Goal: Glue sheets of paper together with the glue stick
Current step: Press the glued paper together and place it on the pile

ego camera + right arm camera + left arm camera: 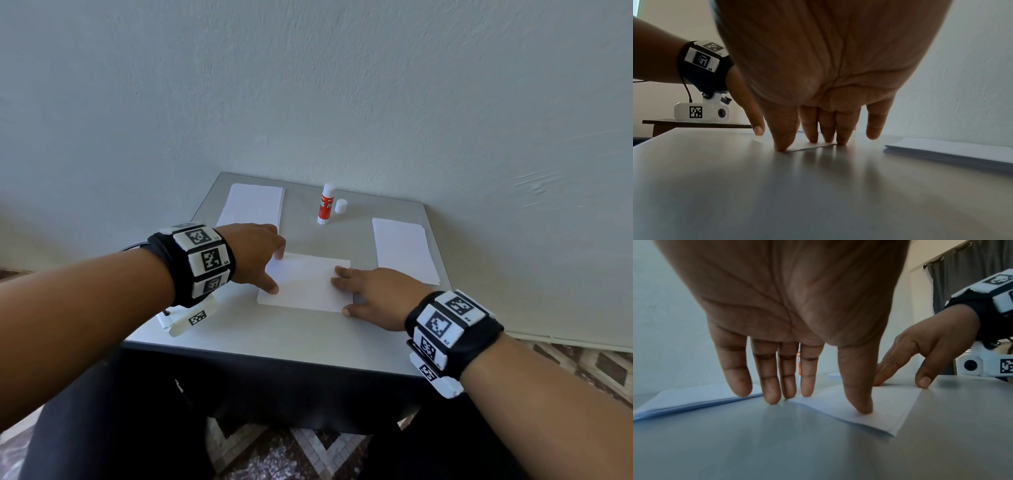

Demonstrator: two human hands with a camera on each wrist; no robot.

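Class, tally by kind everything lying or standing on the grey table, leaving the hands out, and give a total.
Paper stacks: 2, a left stack and a right stack
Paper under the hands: 1
Glue stick: 1
Loose white cap: 1
Total: 5

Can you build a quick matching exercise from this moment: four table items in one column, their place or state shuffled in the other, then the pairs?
Things
1. red and white glue stick
2. small white cap
3. white paper sheets in the middle
4. white paper stack at the table's far left

Places or states
A. pressed flat under the straight fingers of the left hand and the right hand
B. standing upright, uncapped
C. untouched, just beyond the left hand
D. set on the grey table right beside the glue stick

Pairs: 1-B, 2-D, 3-A, 4-C
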